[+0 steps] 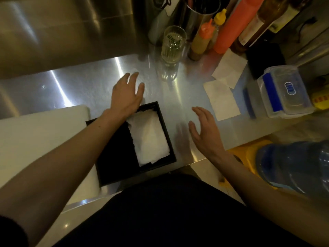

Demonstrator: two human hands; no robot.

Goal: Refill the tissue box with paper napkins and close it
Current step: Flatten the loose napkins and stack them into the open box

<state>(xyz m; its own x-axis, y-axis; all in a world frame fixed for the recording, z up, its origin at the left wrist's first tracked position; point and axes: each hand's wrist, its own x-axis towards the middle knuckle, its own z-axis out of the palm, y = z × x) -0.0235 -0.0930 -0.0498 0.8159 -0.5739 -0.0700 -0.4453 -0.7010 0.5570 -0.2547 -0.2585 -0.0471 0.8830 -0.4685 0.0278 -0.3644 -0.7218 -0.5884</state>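
Observation:
A black square tissue box (170, 139) lies open on the steel counter near its front edge. A stack of white paper napkins (149, 136) fills its right half; the left half looks dark. My left hand (126, 94) hovers over the box's far left corner, fingers spread, holding nothing. My right hand (204, 130) is to the right of the box, above the counter, palm facing left and fingers apart, empty. Loose white napkins (222, 100) lie on the counter further right. I see no separate lid.
A glass (172, 45) with green stems stands behind the box. Sauce bottles (203, 40), a metal cup and dark bottles crowd the back right. A clear plastic container (283, 93) with blue clips sits at right. A white board (35, 132) lies left; a blue water jug (295, 166) is lower right.

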